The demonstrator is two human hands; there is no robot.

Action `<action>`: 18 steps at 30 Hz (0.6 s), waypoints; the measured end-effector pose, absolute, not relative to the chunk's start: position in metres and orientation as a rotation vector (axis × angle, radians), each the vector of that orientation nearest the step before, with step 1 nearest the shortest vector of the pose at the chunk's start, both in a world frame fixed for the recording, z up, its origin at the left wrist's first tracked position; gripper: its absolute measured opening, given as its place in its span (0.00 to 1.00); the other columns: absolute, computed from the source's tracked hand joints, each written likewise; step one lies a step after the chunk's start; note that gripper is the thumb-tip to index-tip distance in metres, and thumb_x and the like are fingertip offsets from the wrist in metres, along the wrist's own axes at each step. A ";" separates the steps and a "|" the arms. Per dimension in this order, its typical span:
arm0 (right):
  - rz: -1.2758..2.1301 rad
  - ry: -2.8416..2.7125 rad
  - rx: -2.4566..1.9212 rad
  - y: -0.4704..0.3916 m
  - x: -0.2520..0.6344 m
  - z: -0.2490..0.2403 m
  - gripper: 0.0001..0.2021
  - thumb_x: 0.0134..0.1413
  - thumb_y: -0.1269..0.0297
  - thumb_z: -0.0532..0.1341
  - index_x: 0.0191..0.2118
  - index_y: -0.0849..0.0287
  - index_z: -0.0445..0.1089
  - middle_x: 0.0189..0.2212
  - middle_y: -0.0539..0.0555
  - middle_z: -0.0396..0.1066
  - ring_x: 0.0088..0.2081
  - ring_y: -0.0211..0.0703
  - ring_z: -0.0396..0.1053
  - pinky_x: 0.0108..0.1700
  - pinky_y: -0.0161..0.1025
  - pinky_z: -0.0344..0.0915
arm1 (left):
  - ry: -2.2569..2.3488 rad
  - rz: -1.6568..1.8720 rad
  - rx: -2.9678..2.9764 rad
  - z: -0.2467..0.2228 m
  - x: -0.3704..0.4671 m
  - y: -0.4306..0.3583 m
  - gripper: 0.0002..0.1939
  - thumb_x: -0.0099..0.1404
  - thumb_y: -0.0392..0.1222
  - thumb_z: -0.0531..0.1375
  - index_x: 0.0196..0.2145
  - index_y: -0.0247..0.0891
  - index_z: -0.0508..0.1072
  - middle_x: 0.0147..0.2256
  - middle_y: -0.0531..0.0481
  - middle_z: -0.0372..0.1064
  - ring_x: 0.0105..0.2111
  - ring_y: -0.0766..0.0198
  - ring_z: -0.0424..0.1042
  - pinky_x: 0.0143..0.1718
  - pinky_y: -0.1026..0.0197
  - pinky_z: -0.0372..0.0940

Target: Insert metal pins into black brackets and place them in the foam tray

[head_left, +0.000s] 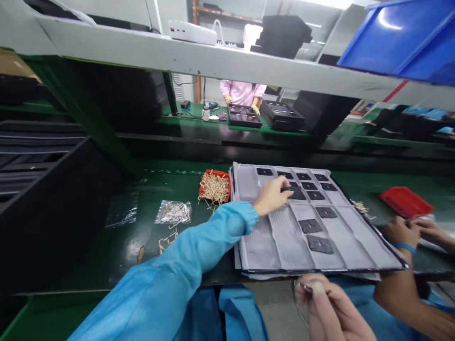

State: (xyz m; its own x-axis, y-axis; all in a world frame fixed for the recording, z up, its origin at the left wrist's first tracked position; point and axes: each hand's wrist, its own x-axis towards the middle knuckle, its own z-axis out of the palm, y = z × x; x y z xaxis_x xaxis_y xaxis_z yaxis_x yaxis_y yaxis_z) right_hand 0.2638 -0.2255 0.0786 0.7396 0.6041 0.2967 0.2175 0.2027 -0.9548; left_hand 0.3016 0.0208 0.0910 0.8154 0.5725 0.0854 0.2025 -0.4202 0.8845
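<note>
My left hand (273,194), in a blue sleeve, reaches over a pale sectioned tray (256,244). Its thumb and fingers are closed on the edge of a thin black plate (296,192) in the tray's upper half. More black plates lie in the sections around it, among them two lower plates (310,226) near the middle. Close to the camera, below the tray's front edge, my right hand (330,308) is pinched shut. Something small and dark shows at its fingertips, with a thin curved line beside it; blur hides what it is.
A red box (228,182) of small tan strips touches the tray's left side. Left of it lies a clear bag (174,212). At right are a co-worker's hands (405,234) and a red bin (405,201). A shelf (227,60) crosses above; another person (243,93) works beyond.
</note>
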 end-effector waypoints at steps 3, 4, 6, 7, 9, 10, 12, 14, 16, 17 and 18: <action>0.101 -0.652 -1.517 -0.184 0.257 0.089 0.10 0.61 0.59 0.68 0.31 0.56 0.73 0.44 0.56 0.76 0.45 0.46 0.74 0.44 0.39 0.68 | 0.646 0.549 1.807 0.103 0.221 0.021 0.07 0.73 0.36 0.60 0.47 0.33 0.69 0.30 0.51 0.71 0.24 0.68 0.74 0.22 0.69 0.68; 0.095 -0.675 -1.566 -0.170 0.252 0.093 0.10 0.61 0.58 0.68 0.31 0.56 0.74 0.49 0.57 0.75 0.49 0.47 0.73 0.47 0.40 0.66 | 0.676 0.572 1.752 0.108 0.192 0.016 0.07 0.72 0.37 0.60 0.46 0.33 0.70 0.29 0.52 0.70 0.23 0.69 0.72 0.20 0.70 0.67; 0.160 -0.791 -1.599 -0.144 0.243 0.098 0.09 0.62 0.57 0.67 0.33 0.55 0.75 0.54 0.56 0.74 0.54 0.48 0.72 0.52 0.41 0.65 | 0.704 0.608 1.538 0.118 0.141 -0.001 0.08 0.70 0.39 0.62 0.43 0.33 0.71 0.26 0.54 0.68 0.22 0.70 0.69 0.19 0.71 0.65; 0.214 -0.857 -1.583 -0.134 0.238 0.100 0.08 0.62 0.57 0.67 0.34 0.55 0.75 0.53 0.56 0.74 0.54 0.48 0.72 0.52 0.41 0.66 | 0.715 0.606 1.432 0.123 0.122 -0.011 0.08 0.69 0.40 0.63 0.43 0.33 0.72 0.24 0.55 0.67 0.21 0.71 0.67 0.20 0.71 0.65; 0.319 -0.953 -1.506 -0.119 0.229 0.102 0.08 0.63 0.59 0.66 0.34 0.54 0.75 0.50 0.56 0.75 0.52 0.48 0.74 0.50 0.41 0.69 | 0.728 0.589 1.270 0.131 0.094 -0.028 0.08 0.68 0.39 0.63 0.43 0.33 0.74 0.25 0.55 0.67 0.22 0.72 0.66 0.21 0.72 0.66; 0.360 -0.985 -1.467 -0.115 0.225 0.103 0.07 0.63 0.60 0.66 0.34 0.54 0.75 0.48 0.56 0.75 0.51 0.47 0.75 0.48 0.40 0.70 | 0.736 0.573 1.230 0.134 0.086 -0.035 0.08 0.69 0.39 0.62 0.43 0.33 0.74 0.25 0.55 0.67 0.22 0.72 0.67 0.22 0.72 0.67; 0.410 -1.044 -1.418 -0.111 0.218 0.106 0.07 0.63 0.62 0.65 0.33 0.55 0.75 0.43 0.55 0.76 0.46 0.45 0.76 0.45 0.39 0.73 | 0.739 0.552 1.181 0.137 0.076 -0.044 0.09 0.70 0.38 0.61 0.45 0.32 0.75 0.26 0.54 0.68 0.23 0.71 0.67 0.23 0.71 0.68; 0.424 -1.089 -1.407 -0.110 0.212 0.109 0.07 0.63 0.63 0.65 0.32 0.54 0.75 0.40 0.54 0.76 0.43 0.43 0.76 0.43 0.37 0.73 | 0.732 0.547 1.154 0.137 0.071 -0.048 0.10 0.71 0.37 0.60 0.47 0.32 0.76 0.26 0.53 0.68 0.23 0.72 0.67 0.24 0.71 0.68; 0.414 -1.125 -1.422 -0.109 0.207 0.111 0.07 0.64 0.65 0.65 0.32 0.53 0.74 0.39 0.52 0.75 0.41 0.41 0.76 0.42 0.34 0.73 | 0.731 0.561 1.149 0.136 0.067 -0.049 0.10 0.72 0.38 0.60 0.48 0.32 0.76 0.28 0.52 0.69 0.24 0.71 0.68 0.25 0.70 0.68; 0.401 -1.140 -1.433 -0.109 0.205 0.112 0.06 0.64 0.65 0.65 0.33 0.53 0.74 0.38 0.52 0.75 0.41 0.40 0.76 0.42 0.33 0.73 | 0.732 0.569 1.153 0.135 0.065 -0.049 0.11 0.72 0.38 0.60 0.49 0.32 0.76 0.29 0.52 0.69 0.26 0.70 0.69 0.25 0.70 0.69; 0.385 -1.155 -1.445 -0.109 0.202 0.112 0.06 0.64 0.66 0.64 0.33 0.53 0.74 0.38 0.51 0.75 0.40 0.39 0.76 0.42 0.33 0.73 | 0.732 0.574 1.156 0.135 0.064 -0.050 0.11 0.72 0.39 0.61 0.49 0.32 0.77 0.29 0.51 0.69 0.27 0.69 0.70 0.26 0.69 0.69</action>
State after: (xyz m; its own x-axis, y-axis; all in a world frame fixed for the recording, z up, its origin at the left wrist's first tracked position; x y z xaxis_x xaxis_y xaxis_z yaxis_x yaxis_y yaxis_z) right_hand 0.2024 -0.1091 0.1124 0.4550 0.8074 0.3756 0.4200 0.1773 -0.8900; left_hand 0.0639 -0.0497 0.1348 0.6412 0.7363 -0.2162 -0.0342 0.3089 0.9505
